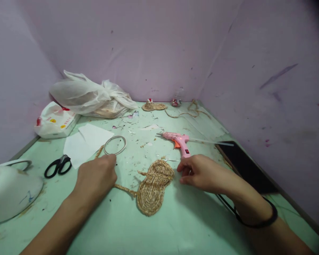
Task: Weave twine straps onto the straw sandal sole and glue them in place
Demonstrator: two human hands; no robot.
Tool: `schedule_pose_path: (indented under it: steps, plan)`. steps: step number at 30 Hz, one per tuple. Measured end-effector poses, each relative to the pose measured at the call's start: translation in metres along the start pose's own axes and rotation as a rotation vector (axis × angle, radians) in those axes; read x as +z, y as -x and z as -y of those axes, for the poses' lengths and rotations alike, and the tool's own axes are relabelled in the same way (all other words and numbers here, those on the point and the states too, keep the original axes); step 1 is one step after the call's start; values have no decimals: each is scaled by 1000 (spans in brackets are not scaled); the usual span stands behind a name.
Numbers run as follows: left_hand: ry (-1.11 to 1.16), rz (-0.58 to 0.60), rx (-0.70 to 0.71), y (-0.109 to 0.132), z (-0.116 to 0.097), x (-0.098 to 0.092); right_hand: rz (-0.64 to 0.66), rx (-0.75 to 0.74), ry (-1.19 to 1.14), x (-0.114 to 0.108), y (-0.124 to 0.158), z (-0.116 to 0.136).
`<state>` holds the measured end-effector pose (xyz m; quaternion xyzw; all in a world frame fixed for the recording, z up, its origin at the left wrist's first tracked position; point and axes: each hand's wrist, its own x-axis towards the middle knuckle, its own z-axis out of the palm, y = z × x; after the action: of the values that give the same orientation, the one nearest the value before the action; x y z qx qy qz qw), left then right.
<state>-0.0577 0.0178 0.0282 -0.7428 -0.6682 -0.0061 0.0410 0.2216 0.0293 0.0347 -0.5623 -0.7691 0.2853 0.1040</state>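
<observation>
1. At the middle of the green tabletop point(117, 233), between the two hands, lies the coiled straw piece point(150, 198), flat, with a sole-like outline and a slight waist.
2. Long axis: directed away from the wearer and leaning somewhat to the right. One rounded end faces the wearer; the other points toward the back wall. A braided band crosses the upper half, its short tip projecting to the left.
3. Left hand point(98, 173): fingers curled closed, apparently gripping the braided cord point(124, 189), which meets the piece's left edge and reappears beyond the fist.
4. Right hand point(198, 173): fingers loosely bent, thumb apart from them, nothing visible between. It lies beside the handle of the pink glue gun point(179, 138); whether they touch cannot be told.
5. Step in hand (judged): managing the attached cord, probably between applications of glue. A next move would call for a firm grasp of the gun's handle, with the cord held clear of the nozzle.
</observation>
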Motion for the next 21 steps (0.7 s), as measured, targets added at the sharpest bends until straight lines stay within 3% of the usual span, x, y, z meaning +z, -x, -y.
schedule_pose_path:
  steps: [3,6,10,14,18,21]
  plan:
    - [301,-140,63,5,-6,-2,27,9,35,5,2,9]
    - [557,47,184,12,-25,0,20,3,-33,15,-1,16]
    - [504,212,162,16,-42,1,-67,-85,-295,35,-7,18]
    - [438,281,78,15,-37,-3,-102,-102,-532,50,-12,19]
    - [551,165,-28,12,-29,-2,-191,3,-516,52,-17,19]
    - [653,54,28,12,-28,4,-228,5,-475,51,-19,20]
